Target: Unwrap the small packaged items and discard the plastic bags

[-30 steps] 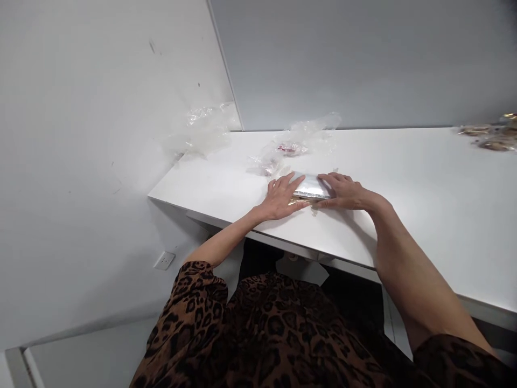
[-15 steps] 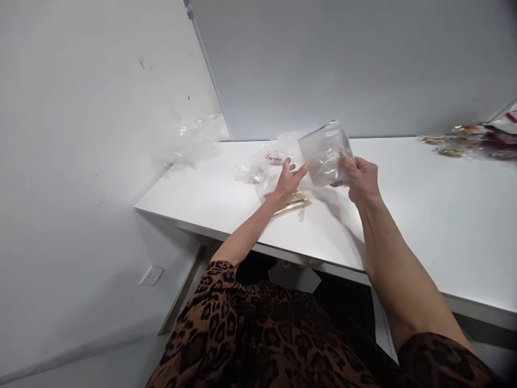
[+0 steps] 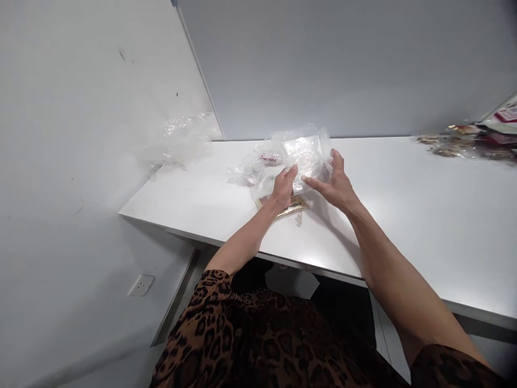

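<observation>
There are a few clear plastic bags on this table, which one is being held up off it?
The clear bag between the left hand and right hand. The bag with red inside and the crumpled bag at the table's left corner lie untouched.

Both hands, left hand and right hand, hold a clear plastic bag above the white tabletop, near its far left corner.
</observation>
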`<state>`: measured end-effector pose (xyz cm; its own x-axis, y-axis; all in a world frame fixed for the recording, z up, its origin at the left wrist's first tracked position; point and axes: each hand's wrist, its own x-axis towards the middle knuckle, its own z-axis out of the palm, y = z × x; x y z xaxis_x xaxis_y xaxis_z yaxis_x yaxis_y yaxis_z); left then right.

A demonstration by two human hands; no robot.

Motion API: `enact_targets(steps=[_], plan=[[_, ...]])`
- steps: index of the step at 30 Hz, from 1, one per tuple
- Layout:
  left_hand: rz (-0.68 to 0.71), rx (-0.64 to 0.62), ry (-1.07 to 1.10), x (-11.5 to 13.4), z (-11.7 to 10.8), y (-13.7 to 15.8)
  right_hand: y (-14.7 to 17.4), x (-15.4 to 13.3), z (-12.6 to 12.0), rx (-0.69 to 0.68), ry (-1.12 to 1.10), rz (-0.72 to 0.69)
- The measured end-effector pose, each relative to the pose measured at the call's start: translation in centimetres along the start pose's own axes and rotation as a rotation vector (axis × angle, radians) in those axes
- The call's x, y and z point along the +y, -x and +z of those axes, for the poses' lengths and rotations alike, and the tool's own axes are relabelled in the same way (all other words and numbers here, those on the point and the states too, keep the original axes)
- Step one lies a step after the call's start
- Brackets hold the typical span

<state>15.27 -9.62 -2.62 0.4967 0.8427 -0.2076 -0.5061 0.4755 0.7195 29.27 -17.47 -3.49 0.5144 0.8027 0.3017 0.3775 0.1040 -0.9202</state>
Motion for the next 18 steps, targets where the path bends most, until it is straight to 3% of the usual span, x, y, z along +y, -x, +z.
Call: enact_targets(steps=[3, 5, 8, 12, 15, 18], plan=[[0.008, -0.092, -0.084, 0.5, -0.2, 0.4, -0.4, 0.2, -0.3, 0.153, -0.243, 0.139], [-0.072, -0.125, -0.067, 1.2, -0.1, 0.7, -0.7, 0.3, -0.8, 0.231, -0.393, 0.189], [-0.222, -0.199, -0.028, 2.3, 0.1, 1.3, -1.0, 0.0, -1.4, 0.262, -0.491, 0.092], [-0.326, -0.299, -0.021, 2.8, -0.1, 1.5, -0.7, -1.2, -2.3, 0.247, -0.384, -0.089], [-0.333, -0.334, -0.043, 2.3, -0.7, 1.0, 0.0, -2.3, -3.4, 0.138, -0.370, -0.168], [-0.172, -0.230, -0.192, 1.6, -1.2, 0.3, 0.9, -3.3, -4.6, -0.178, -0.432, -0.212]])
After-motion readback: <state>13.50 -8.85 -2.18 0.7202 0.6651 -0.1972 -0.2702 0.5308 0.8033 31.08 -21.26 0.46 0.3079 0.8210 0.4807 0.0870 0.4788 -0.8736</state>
